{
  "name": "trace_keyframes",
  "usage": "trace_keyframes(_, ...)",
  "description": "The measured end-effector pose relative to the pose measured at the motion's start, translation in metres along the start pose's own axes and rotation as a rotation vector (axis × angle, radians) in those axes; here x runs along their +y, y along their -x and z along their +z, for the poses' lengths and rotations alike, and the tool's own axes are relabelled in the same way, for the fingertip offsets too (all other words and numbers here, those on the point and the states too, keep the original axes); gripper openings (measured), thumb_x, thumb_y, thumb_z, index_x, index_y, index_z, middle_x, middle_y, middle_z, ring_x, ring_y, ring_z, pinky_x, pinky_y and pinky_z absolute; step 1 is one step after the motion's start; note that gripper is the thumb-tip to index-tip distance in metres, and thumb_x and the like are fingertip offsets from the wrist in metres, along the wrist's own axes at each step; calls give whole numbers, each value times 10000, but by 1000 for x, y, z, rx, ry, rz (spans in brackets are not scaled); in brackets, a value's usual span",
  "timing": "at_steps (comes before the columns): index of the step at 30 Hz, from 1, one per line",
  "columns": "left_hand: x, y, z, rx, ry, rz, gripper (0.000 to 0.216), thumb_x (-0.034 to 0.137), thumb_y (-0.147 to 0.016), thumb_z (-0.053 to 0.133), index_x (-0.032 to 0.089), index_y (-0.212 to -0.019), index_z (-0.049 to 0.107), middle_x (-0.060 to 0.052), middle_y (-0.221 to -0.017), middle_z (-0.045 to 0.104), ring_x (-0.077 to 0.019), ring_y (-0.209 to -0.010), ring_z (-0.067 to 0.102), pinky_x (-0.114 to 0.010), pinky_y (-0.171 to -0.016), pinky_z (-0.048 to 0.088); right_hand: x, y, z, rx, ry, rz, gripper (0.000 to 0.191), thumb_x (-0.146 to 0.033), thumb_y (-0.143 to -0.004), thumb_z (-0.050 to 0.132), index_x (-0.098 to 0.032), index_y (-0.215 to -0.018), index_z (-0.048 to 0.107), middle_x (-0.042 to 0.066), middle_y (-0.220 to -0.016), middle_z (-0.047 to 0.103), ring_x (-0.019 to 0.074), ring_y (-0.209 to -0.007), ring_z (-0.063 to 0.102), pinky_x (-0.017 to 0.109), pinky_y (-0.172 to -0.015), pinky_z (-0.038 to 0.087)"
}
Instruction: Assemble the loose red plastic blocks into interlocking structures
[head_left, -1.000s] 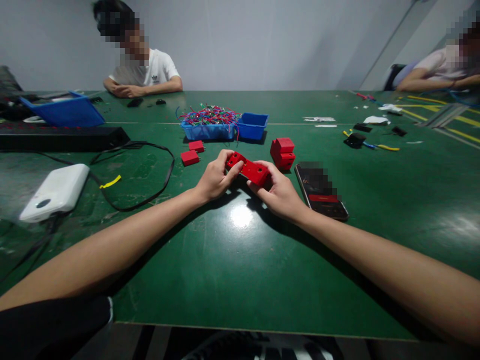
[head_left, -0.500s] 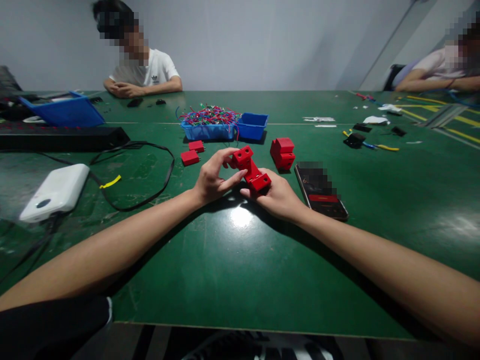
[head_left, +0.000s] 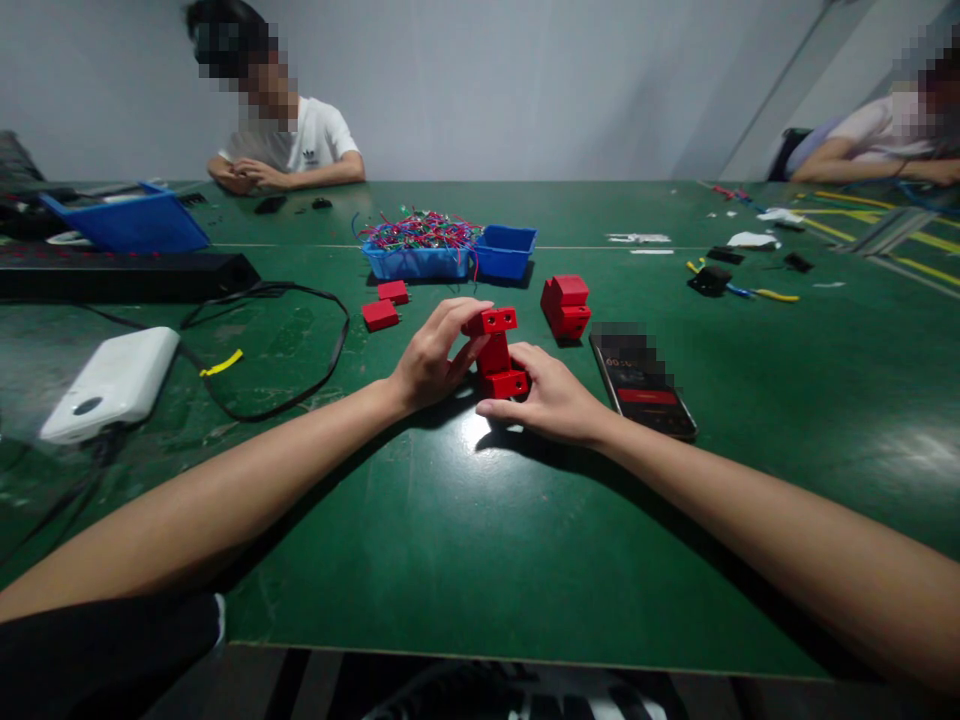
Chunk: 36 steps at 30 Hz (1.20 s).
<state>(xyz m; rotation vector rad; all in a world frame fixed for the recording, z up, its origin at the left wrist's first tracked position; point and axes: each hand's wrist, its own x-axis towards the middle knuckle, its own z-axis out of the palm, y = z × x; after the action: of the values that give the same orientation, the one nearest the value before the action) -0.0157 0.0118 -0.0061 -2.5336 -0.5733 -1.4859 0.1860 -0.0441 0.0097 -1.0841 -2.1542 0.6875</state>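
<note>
The red part [head_left: 493, 352] stood roughly upright in the middle of the frame, between my two hands, with holes showing in its upper and lower ends. My left hand [head_left: 442, 350] pinched the upper end, thumb and fingers closing on it from the left. My right hand [head_left: 551, 395] curved about the lower end from the right, its thumb stretched out to the left below; I couldn't tell how firmly it gripped. Just up and right of it sat a red block [head_left: 566, 308], and the phone [head_left: 643, 385] lay to the right of my right hand. Two red boxes [head_left: 381, 317] lay up and left of the part. Beyond them, at upper centre, a bin [head_left: 420, 265] heaped with wires [head_left: 424, 230] stood beside a second blue bin [head_left: 507, 257], all on the green table [head_left: 480, 560].
</note>
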Motion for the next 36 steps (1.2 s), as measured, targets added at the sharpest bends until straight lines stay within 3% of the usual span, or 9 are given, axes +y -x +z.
trace_keyframes(5, 0, 1, 0, -55, 25, -5, 346, 198, -1000, 538, 163, -1342, 498, -133, -1240, 632, -183, -1074, 648, -303, -848, 583, 4, 0, 2, 82, -145, 23, 369, -449, -972, 518, -148, -1150, 634, 133, -1133, 702, 259, -1039, 648, 425, -948, 483)
trace_keyframes(10, 3, 1, -2, -117, 22, -65, 358, 243, -1002, 522, 178, -1353, 492, -145, -1280, 606, -203, -1098, 640, -332, -856, 578, 11, 0, 4, 119, -130, 37, 219, -312, -954, 519, -179, -1051, 664, 98, -1082, 738, 244, -1010, 679, 383, -906, 502)
trace_keyframes(14, 1, 1, -1, -182, 59, -117, 435, 265, -964, 542, 158, -1378, 469, -165, -1318, 587, -204, -1055, 635, -315, -801, 567, 11, 0, 3, 145, -134, 68, 200, -304, -952, 538, -185, -1025, 682, 90, -1061, 760, 234, -973, 698, 364, -888, 506)
trace_keyframes(17, -3, 0, 0, -234, 84, -250, 437, 357, -955, 555, 120, -1320, 511, -148, -1186, 655, -197, -947, 642, -297, -752, 545, 11, 0, 3, 172, -148, 82, 200, -309, -947, 556, -179, -1028, 685, 94, -1047, 762, 232, -963, 701, 357, -885, 510)
trace_keyframes(19, -5, 0, 1, -305, 96, -318, 340, 408, -979, 511, 127, -1143, 609, -99, -997, 695, -182, -840, 641, -283, -722, 520, 12, 0, 4, 187, -150, 94, 207, -325, -947, 560, -175, -1018, 685, 94, -1026, 760, 231, -948, 699, 358, -883, 511)
trace_keyframes(22, -6, -1, 1, -412, 90, -282, 356, 409, -1014, 426, 155, -921, 657, -67, -833, 696, -178, -762, 630, -281, -708, 488, 13, -1, 5, 195, -155, 104, 243, -360, -959, 540, -167, -987, 686, 93, -994, 754, 231, -927, 694, 360, -874, 509)
trace_keyframes(28, -4, 1, 0, -399, 95, -138, 325, 362, -1013, 426, 151, -957, 666, -75, -823, 706, -175, -740, 635, -266, -675, 478, 13, 0, 5, 205, -156, 123, 303, -398, -981, 496, -173, -916, 688, 64, -877, 745, 218, -843, 678, 336, -806, 499)
trace_keyframes(36, -1, 1, -2, -379, 101, -178, 290, 362, -1007, 448, 167, -894, 630, -53, -792, 689, -157, -707, 630, -259, -672, 483, 13, 0, 5, 188, -180, 123, 376, -465, -997, 460, -173, -912, 682, 64, -885, 738, 215, -824, 665, 317, -753, 481)
